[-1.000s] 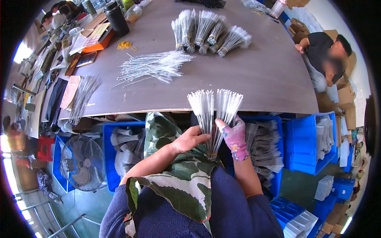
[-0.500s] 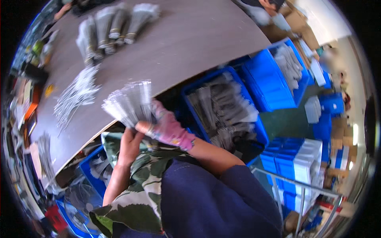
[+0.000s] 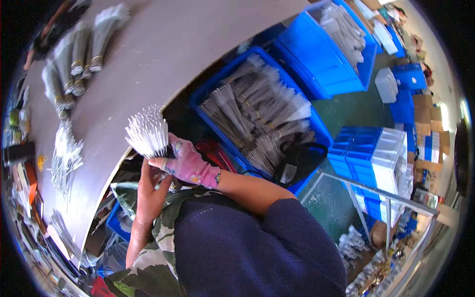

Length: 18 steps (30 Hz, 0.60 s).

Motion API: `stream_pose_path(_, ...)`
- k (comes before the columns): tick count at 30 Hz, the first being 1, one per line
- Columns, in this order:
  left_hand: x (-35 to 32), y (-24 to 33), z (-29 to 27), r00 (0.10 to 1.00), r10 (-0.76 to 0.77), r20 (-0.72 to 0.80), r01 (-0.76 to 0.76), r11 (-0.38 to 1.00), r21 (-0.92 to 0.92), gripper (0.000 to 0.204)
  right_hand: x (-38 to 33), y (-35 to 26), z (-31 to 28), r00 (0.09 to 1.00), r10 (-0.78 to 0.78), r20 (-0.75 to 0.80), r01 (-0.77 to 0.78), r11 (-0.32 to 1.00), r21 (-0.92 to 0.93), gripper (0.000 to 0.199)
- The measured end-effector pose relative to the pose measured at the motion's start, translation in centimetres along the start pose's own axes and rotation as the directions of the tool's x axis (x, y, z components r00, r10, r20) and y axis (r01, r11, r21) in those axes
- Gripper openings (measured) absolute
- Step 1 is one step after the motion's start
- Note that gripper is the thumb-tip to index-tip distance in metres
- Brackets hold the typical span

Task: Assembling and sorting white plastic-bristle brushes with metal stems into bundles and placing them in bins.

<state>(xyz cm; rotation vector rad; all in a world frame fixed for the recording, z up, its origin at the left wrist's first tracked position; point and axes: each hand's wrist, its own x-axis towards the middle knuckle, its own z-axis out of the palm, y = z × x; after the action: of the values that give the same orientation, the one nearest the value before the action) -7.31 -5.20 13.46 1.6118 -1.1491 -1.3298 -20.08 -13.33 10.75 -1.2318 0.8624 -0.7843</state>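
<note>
Upright in my right hand (image 3: pixel 188 161), which wears a pink flowered glove with bare fingertips, is a bundle of thin silvery-white strands (image 3: pixel 148 133). The strand tips fan out at the top, by the table edge. My bare left hand (image 3: pixel 151 190) is curled at the bundle's lower end, thumb and fingers on either side of it; the lower end is mostly hidden. On the brown table (image 3: pixel 148 54) beyond, several tied grey bundles (image 3: pixel 79 52) lie side by side. Loose white strands (image 3: pixel 67 153) lie at the near end of these.
Right of the table stands a blue bin (image 3: pixel 321 133) full of grey bundles, with a dark bag on its near corner. Another blue bin (image 3: pixel 316 54) holds more. Stacked blue crates (image 3: pixel 354 153) and a metal rail (image 3: pixel 376 185) are at the right. More strands (image 3: pixel 64 227) lie at the table's left.
The view has swung to the right, so table things sit further left. The bundle has tipped, its strand tips now facing me more. My left hand has slipped slightly lower on it.
</note>
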Motion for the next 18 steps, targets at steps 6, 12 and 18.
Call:
stream_pose_path(6, 0.0, -1.2, -1.4, 0.992, -0.098, 0.075, 0.102, 0.994, -0.040, 0.059, -0.7, -0.1, -5.1, 0.978, 0.045, -0.202, 0.001, 0.975, 0.221, 0.046)
stream_pose_path(12, -0.5, -3.4, -2.5, 0.989, -0.143, 0.037, 0.145, 0.985, -0.095, 0.046, -2.6, 3.3, -12.9, 0.843, 0.131, -0.521, -0.027, 0.979, 0.203, 0.047)
stream_pose_path(18, -1.2, -4.0, -1.8, 0.987, -0.161, 0.003, 0.161, 0.987, 0.023, 0.036, -6.6, 4.7, -24.7, 0.520, 0.099, -0.849, -0.324, 0.942, -0.088, 0.057)
